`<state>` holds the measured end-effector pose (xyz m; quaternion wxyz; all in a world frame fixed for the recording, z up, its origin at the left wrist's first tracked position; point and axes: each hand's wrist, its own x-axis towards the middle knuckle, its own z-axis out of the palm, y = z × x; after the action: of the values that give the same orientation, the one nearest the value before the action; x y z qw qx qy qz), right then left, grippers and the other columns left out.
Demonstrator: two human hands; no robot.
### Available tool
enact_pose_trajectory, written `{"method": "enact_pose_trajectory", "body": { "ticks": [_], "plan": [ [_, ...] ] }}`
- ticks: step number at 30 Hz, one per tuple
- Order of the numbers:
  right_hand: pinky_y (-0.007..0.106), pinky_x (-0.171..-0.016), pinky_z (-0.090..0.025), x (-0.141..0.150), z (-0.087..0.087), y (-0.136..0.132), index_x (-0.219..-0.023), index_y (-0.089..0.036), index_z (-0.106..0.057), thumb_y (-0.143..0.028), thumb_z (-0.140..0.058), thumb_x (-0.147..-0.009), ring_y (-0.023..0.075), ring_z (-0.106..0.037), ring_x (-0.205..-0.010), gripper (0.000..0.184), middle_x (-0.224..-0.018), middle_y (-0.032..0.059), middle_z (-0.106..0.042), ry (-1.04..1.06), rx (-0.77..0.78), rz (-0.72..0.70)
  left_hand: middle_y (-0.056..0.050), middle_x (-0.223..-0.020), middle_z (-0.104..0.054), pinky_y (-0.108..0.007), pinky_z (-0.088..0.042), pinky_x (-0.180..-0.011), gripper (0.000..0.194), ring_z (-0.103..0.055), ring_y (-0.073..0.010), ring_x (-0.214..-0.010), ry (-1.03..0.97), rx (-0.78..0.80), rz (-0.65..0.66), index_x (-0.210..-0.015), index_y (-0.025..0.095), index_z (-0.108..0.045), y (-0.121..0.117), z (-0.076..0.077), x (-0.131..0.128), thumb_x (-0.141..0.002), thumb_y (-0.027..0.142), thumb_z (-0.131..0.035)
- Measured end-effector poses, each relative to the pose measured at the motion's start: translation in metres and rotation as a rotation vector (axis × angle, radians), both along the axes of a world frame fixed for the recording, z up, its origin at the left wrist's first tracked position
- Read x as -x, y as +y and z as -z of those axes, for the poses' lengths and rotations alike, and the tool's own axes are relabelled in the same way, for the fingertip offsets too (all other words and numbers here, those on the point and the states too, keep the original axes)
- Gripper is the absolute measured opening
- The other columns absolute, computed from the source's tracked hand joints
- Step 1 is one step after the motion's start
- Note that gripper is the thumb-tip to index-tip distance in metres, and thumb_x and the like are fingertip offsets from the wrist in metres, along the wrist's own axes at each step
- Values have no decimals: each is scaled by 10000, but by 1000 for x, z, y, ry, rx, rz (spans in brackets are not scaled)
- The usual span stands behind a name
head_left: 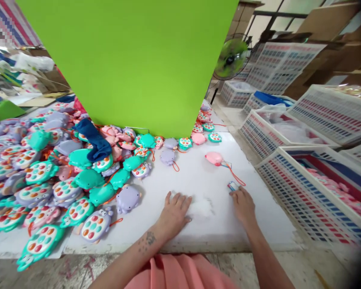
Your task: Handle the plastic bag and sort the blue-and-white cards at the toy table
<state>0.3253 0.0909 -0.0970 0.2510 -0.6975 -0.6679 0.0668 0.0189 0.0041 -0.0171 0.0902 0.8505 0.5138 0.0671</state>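
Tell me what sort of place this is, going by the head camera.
Probably a toy factory or packing workshop: a white work table is heaped with many alike plastic toys with coloured buttons, white lattice plastic crates stand alongside, and cardboard boxes are stacked behind.

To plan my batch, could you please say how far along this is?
Done: the crate holds pink toys. In hand: the right hand is at a small blue-and-white piece near a pink toy's cord; the left hand lies flat on the table. Left: the large heap of toys.
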Motion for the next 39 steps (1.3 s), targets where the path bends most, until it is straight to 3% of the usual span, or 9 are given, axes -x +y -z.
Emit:
{"method": "enact_pose_trajectory", "body": {
  "ticks": [6, 11, 15, 19, 21, 24, 26, 30, 39],
  "plan": [
    [471, -954, -376, 40, -9, 16, -839, -184, -610, -252, -294, -898, 276, -457, -1177, 329, -1141, 146, -570, -34, -56, -355, -87, -1253, -524, -520, -214, -1062, 553, -422, -264, -1175, -6, -2, 8, -1345, 203, -378, -3, -3, 2, -857, 405, -543],
    [459, -976, -362, 72, -23, 38, -845, -191, -595, -258, -289, -919, 251, -435, -1208, 322, -1233, 136, -530, 18, -21, -590, -93, -1219, -538, -505, -273, -1017, 536, -436, -273, -1136, -25, 20, 22, -1335, 192, -385, -15, -7, -1, -859, 379, -546],
    [459, -998, -343, 110, -31, 48, -859, -196, -597, -235, -306, -922, 235, -410, -1237, 300, -1271, 115, -520, 83, 12, -768, -97, -1259, -517, -501, -276, -1011, 598, -418, -278, -1157, -66, 39, 33, -1361, 194, -347, -26, -10, -8, -848, 419, -555],
    [457, -1043, -313, 136, -43, 50, -870, -207, -608, -238, -343, -924, 222, -358, -1288, 272, -1334, 82, -481, 176, 81, -917, -116, -1367, -426, -514, -270, -1021, 822, -343, -312, -1239, -157, 43, 98, -1386, 192, -308, -28, -19, -6, -742, 628, -573],
    [460, -1057, -303, 139, -54, 47, -868, -211, -613, -267, -363, -927, 229, -342, -1301, 263, -1351, 74, -466, 263, 80, -905, -118, -1363, -431, -480, -299, -1015, 788, -354, -298, -1236, -210, 29, 87, -1368, 185, -339, -25, -24, 5, -756, 636, -545],
    [444, -1029, -353, 135, -77, 33, -925, -220, -611, -327, -387, -931, 232, -445, -1223, 248, -1275, 78, -534, 475, 52, -774, -98, -1187, -559, -379, -396, -926, 384, -488, -225, -1077, -201, 3, -85, -1239, 173, -484, -16, -26, 32, -903, 358, -482],
    [426, -979, -409, 130, -91, 19, -992, -228, -603, -360, -406, -933, 224, -547, -1100, 244, -1150, 71, -612, 623, 83, -667, -84, -1043, -598, -359, -429, -856, 225, -531, -214, -957, -124, -2, -242, -1105, 160, -562, -9, -22, 51, -903, 218, -481],
    [393, -918, -457, 129, -112, -11, -995, -222, -611, -385, -449, -928, 215, -611, -975, 239, -1011, 57, -665, 841, 158, -581, -79, -965, -570, -387, -430, -820, 208, -539, -240, -896, 9, 20, -434, -985, 142, -583, 2, -8, 73, -815, 253, -628],
    [334, -870, -479, 143, -123, -36, -913, -213, -620, -390, -497, -913, 197, -624, -907, 216, -930, 48, -676, 996, 256, -612, -83, -924, -553, -377, -417, -795, 53, -539, -232, -881, 103, 71, -425, -884, 137, -550, 6, -4, 71, -876, 180, -521]
  ]
}}
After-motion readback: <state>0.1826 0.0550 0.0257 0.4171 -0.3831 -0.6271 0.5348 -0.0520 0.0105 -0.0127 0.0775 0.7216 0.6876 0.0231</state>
